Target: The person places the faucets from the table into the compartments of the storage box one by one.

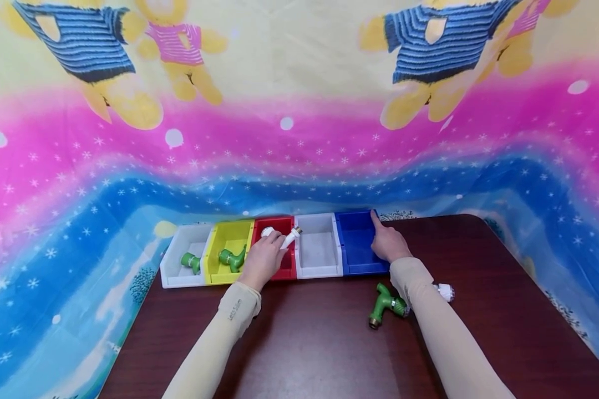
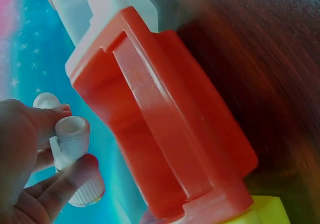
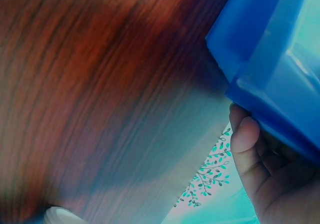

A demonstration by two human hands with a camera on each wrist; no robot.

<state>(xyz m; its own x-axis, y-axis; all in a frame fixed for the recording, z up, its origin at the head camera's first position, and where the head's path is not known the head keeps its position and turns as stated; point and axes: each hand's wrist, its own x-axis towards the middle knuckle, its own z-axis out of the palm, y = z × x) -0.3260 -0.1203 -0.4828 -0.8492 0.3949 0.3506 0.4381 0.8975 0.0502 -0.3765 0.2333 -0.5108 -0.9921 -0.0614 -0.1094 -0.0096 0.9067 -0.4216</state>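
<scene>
My left hand [image 1: 262,260] pinches a white plastic tap [image 1: 292,237] between thumb and fingers, over the red bin [image 1: 287,267]. In the left wrist view, the round open end of the tap [image 2: 72,126] shows between the fingertips, and its ribbed part lies below them. My right hand [image 1: 390,244] is at the right side of the blue bin [image 1: 361,244], index finger stretched along its rim. The right wrist view shows the thumb and fingers against the outside of the blue bin [image 3: 280,99].
Green taps lie in the left white bin [image 1: 172,280] and the yellow bin [image 1: 219,277]. Another white bin [image 1: 319,246] stands between red and blue. On the brown table [image 1: 309,343] lie a green tap [image 1: 381,305] and a white ribbed piece [image 1: 446,292], partly behind the right sleeve. Patterned cloth hangs behind.
</scene>
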